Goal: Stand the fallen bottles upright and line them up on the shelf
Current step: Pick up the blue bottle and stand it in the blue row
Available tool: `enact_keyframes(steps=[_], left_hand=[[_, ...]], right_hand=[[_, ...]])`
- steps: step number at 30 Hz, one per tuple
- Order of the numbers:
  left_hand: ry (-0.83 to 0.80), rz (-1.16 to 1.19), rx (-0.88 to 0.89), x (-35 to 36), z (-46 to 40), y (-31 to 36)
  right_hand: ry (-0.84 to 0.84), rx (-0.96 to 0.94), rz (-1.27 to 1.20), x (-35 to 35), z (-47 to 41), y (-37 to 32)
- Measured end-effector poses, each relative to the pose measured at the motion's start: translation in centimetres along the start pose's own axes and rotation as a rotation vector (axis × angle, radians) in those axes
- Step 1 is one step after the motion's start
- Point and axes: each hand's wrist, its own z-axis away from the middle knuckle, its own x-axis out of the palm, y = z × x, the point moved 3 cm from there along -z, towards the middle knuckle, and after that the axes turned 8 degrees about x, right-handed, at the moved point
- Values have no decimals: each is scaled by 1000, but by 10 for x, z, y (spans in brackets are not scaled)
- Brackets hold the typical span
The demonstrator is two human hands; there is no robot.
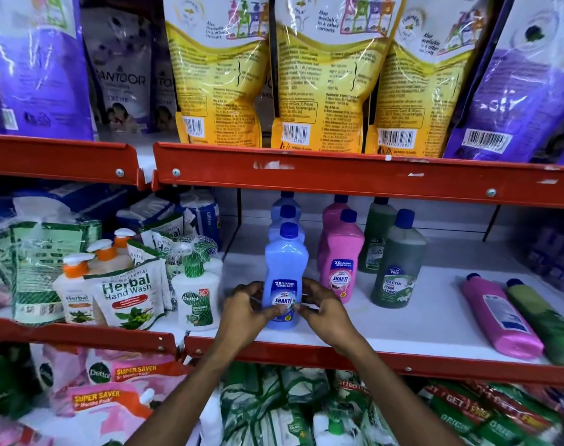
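1. The front blue bottle (pixel 285 278) stands upright at the front edge of the white shelf (pixel 402 320), at 6 o'clock of two more blue bottles (pixel 287 209) queued behind it.
2. Grip state: the left hand (pixel 246 309) and right hand (pixel 322 304) both close around the lower body of the front blue bottle, fingertips meeting over its label. The hold looks light, more steadying than clamping.
3. Row status: at 3 o'clock of the blue row stand two pink bottles (pixel 340 262), then two green bottles (pixel 398 262), all upright with dark blue caps on.
4. Not yet done: one fallen pink bottle (pixel 499 313) and one fallen green bottle (pixel 544 320) lie side by side, touching, at the far 3 o'clock end of the shelf, caps pointing to the back.
5. Contents: each bottle looks full of coloured liquid to near the neck. No leak is visible.
6. Handling judgement: full plastic bottles, so fairly heavy for their size; walls stiff but smooth, probably a bit slippery at the label. The narrow base suggests they tip easily.
7. Hold judgement: for the fallen ones, take the wide lower body with one hand and guide the neck with the other, then set down flat in line with the matching colour.
8. Hand-wash packs (pixel 126 294) at 9 o'clock crowd the blue row.
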Motion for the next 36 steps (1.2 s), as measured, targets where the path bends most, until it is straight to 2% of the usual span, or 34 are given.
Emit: enact_keyframes(steps=[4, 15, 26, 28, 30, 33, 36], left_hand=[[-75, 65, -23, -1, 0, -6], [-86, 33, 39, -4, 14, -3], [-85, 32, 41, -8, 25, 4], [-8, 51, 5, -11, 31, 3], [182, 48, -8, -17, 41, 8], [480, -40, 234, -21, 58, 30], [553, -84, 465, -3, 62, 63]], right_hand=[[10, 22, -16, 1, 4, 7], [10, 38, 79, 1, 16, 11], [-7, 29, 43, 0, 25, 11], [9, 25, 5, -2, 30, 10], [99, 17, -47, -11, 38, 11], [312, -14, -74, -37, 55, 14], [487, -52, -72, -75, 72, 20]])
